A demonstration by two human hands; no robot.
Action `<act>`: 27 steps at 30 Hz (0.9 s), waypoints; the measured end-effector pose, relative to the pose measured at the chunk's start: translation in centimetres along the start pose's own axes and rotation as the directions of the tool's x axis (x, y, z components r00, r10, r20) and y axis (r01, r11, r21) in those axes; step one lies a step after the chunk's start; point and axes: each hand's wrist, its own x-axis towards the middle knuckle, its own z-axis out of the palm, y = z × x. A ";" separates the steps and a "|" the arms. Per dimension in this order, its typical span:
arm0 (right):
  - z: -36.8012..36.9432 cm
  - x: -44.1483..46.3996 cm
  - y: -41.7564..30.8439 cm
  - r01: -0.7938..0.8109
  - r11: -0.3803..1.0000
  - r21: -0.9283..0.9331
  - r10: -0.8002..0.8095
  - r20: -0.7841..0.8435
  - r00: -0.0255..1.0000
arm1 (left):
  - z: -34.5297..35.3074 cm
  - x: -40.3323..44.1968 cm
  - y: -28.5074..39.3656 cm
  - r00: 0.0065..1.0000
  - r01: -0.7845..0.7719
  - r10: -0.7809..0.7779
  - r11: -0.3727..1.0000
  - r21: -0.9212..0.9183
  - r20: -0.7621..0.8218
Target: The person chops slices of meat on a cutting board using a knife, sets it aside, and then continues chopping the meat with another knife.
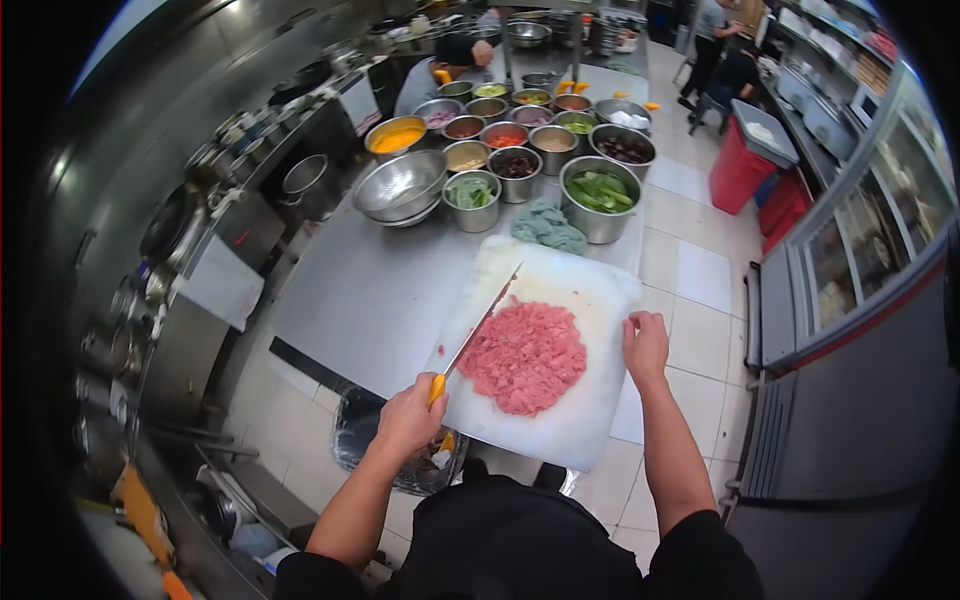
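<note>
Chopped pink meat (525,357) lies spread on a white cutting board (590,430). My left hand (410,418) is closed round the yellow handle of a knife (484,318), whose blade lies along the left edge of the meat, tip pointing away from me. At the board's right edge is my right hand (645,345), its fingers curled together; whether they hold anything is too small to tell. A crumpled green cloth (548,228) sits just beyond the far edge of the board.
Beyond the board stand several metal pots of ingredients, among them one with green leaves (600,190), and stacked steel bowls (400,187). A lined bin (360,430) is below the table's near edge. Other people are at the back. A glass-door fridge (870,240) stands right.
</note>
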 end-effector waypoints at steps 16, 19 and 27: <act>1.2 -1.3 -16.2 0.570 0.761 0.311 -0.635 0.178 0.751 | 2.0 -2.9 0.9 0.979 0.194 -0.187 0.976 0.099 -0.081; 2.0 -1.2 -19.5 0.620 0.714 0.325 -0.687 0.157 0.709 | 1.5 -1.8 -1.4 0.980 0.186 -0.176 0.976 0.117 -0.091; 5.0 -0.1 -22.1 0.634 0.733 0.247 -0.680 0.231 0.696 | 2.7 -0.8 -2.2 0.997 0.040 -0.043 0.998 0.055 0.056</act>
